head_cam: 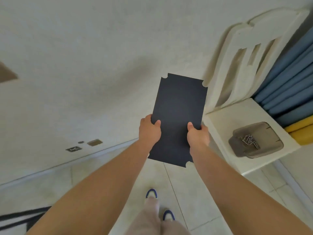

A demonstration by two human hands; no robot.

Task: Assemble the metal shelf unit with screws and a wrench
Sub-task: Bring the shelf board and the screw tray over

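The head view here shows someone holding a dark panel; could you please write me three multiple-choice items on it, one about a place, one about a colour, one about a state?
1. Where do the screws lie?
A. On the floor
B. In the grey tray on the white chair
C. On the panel

2. What colour is the shelf panel?
A. White
B. Yellow
C. Dark, nearly black

3. How is the panel held?
A. By both hands at its long edges
B. By one hand only
C. Lying on the floor, untouched

Answers: 1 B, the screws sit in the tray on the chair seat. 2 C, it shows dark against the pale wall. 3 A, the left hand and right hand each grip one side.
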